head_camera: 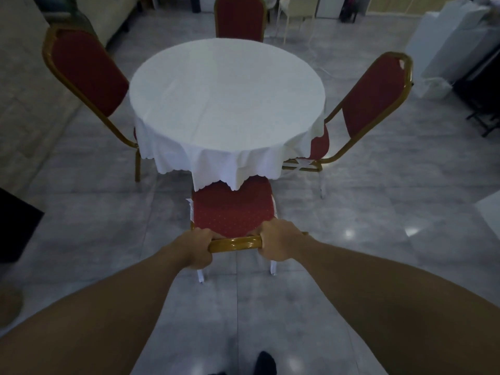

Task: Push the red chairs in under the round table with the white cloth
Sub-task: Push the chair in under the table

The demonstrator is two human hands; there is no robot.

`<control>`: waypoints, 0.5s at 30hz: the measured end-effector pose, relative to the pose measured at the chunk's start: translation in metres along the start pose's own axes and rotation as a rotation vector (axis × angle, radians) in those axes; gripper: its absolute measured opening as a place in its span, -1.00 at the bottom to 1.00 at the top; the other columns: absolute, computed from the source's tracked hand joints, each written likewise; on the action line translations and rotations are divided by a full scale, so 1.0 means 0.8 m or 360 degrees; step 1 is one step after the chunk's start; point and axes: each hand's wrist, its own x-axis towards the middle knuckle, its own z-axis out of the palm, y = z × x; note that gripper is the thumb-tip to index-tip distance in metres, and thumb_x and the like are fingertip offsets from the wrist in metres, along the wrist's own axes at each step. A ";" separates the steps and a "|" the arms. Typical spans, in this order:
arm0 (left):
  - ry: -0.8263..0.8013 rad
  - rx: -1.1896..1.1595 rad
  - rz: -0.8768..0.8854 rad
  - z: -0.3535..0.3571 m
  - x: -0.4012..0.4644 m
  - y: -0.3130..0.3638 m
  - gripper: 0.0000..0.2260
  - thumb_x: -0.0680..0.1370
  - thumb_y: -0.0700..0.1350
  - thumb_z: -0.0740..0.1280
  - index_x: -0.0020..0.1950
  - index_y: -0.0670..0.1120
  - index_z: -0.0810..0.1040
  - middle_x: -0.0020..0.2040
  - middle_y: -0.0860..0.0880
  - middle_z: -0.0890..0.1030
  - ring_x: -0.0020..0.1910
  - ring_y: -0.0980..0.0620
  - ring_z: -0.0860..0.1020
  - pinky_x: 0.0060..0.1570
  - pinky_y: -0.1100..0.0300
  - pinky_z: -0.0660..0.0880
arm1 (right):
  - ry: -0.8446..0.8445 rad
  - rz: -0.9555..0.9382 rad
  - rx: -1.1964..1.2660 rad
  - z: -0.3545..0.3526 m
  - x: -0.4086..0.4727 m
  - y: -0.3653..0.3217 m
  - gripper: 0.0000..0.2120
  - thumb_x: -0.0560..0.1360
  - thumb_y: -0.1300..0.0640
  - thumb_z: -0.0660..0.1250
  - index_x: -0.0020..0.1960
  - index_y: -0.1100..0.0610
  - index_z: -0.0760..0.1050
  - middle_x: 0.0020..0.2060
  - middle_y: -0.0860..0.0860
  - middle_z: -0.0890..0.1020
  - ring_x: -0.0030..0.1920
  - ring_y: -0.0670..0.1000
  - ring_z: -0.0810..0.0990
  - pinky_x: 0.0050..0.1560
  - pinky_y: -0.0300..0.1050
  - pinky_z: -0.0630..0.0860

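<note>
Gripping the gold top rail (234, 243) of the near chair (232, 209), the left hand (197, 250) and right hand (278, 243) have fingers curled closed around it, seat front just under the hanging cloth (216, 171). Beyond, the round table (226, 96) has three more red chairs around it, at its left (89, 74), right (373, 98) and far side (239, 17), backs near the rim. Risk, judged: the seat catches the cloth and drags it, or an uneven push skews the chair.

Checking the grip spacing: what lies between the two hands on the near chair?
In the head view, only a bare stretch of the gold top rail runs between the left hand and right hand; beyond it shows the red seat.
</note>
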 end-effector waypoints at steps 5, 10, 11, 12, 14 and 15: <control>-0.0011 0.0005 0.0018 -0.036 0.040 -0.010 -0.38 0.41 -0.31 0.22 0.36 0.22 0.54 -0.09 0.06 0.61 -0.06 -0.01 0.59 -0.11 0.14 0.51 | -0.0002 0.0042 -0.0002 -0.025 0.044 0.013 -0.73 0.53 0.12 0.30 0.14 -0.05 0.69 -0.15 -0.03 0.65 -0.11 0.08 0.65 -0.11 -0.06 0.47; -0.0041 0.0021 0.0015 -0.071 0.069 -0.034 -0.33 0.40 -0.31 0.21 0.40 0.26 0.49 -0.05 0.05 0.61 -0.09 0.00 0.57 -0.19 0.18 0.46 | -0.0002 0.0042 -0.0017 -0.040 0.088 0.011 -0.77 0.52 0.11 0.31 0.10 0.00 0.68 -0.23 -0.05 0.57 -0.16 0.09 0.61 -0.18 -0.08 0.45; -0.0055 0.0025 -0.0003 -0.076 0.071 -0.041 -0.33 0.41 -0.30 0.22 0.41 0.27 0.48 -0.02 0.04 0.60 -0.09 0.00 0.56 -0.18 0.18 0.46 | -0.0008 0.0030 -0.0025 -0.042 0.094 0.007 -0.77 0.51 0.12 0.31 0.10 0.01 0.68 -0.26 -0.06 0.54 -0.18 0.09 0.59 -0.18 -0.08 0.45; -0.0062 0.0037 -0.0019 -0.081 0.073 -0.048 -0.33 0.41 -0.30 0.22 0.41 0.28 0.47 0.00 0.04 0.60 -0.08 0.00 0.56 -0.17 0.18 0.47 | -0.0017 0.0014 -0.0017 -0.045 0.101 0.001 -0.76 0.52 0.12 0.30 0.12 0.00 0.67 -0.28 -0.07 0.51 -0.19 0.09 0.57 -0.15 -0.07 0.45; -0.0062 0.0092 -0.0045 -0.092 0.077 -0.062 -0.35 0.42 -0.29 0.24 0.39 0.28 0.48 0.01 0.05 0.60 -0.06 -0.01 0.58 -0.12 0.15 0.52 | -0.0027 -0.0015 -0.0010 -0.049 0.112 -0.012 -0.73 0.53 0.13 0.30 0.17 -0.01 0.66 -0.25 -0.05 0.53 -0.18 0.10 0.57 -0.11 -0.04 0.49; -0.0056 0.0115 -0.0062 -0.097 0.080 -0.071 -0.36 0.42 -0.29 0.25 0.39 0.26 0.49 0.01 0.06 0.60 -0.04 -0.01 0.59 -0.08 0.13 0.55 | -0.0030 -0.0021 -0.0003 -0.051 0.119 -0.018 -0.72 0.53 0.13 0.30 0.19 0.01 0.66 -0.22 -0.02 0.57 -0.17 0.11 0.58 -0.09 -0.04 0.50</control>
